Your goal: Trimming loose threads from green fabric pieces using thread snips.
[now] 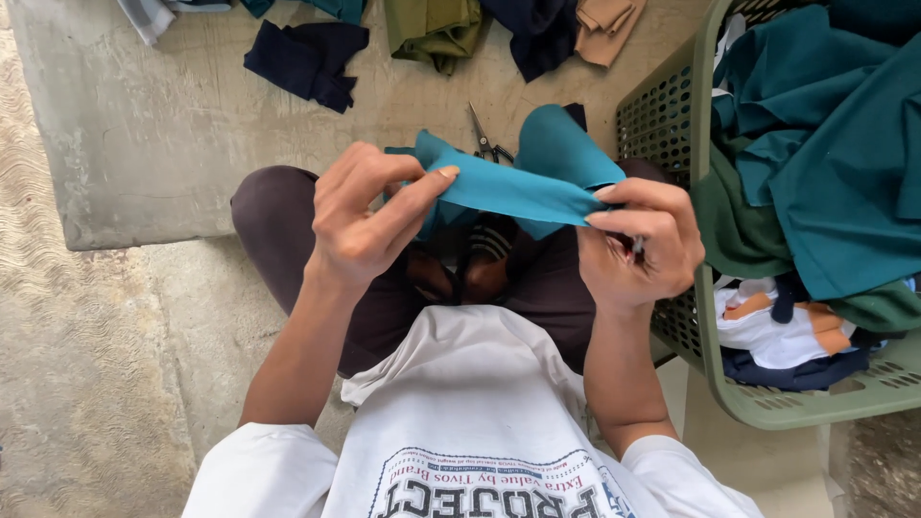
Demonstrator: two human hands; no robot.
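I hold a teal piece of cloth (518, 187) stretched between both hands above my lap. My left hand (369, 216) pinches its left end between thumb and fingers. My right hand (638, 240) pinches the right end, where the cloth folds up into a loop. I sit with knees bent on a concrete floor, in dark trousers and a white printed shirt.
A green perforated laundry basket (691, 115) stands at my right, full of teal, green, white and navy fabric. A pair of scissors (484, 139) lies on the floor beyond the cloth. Navy, olive and tan fabric scraps (307, 58) lie along the top.
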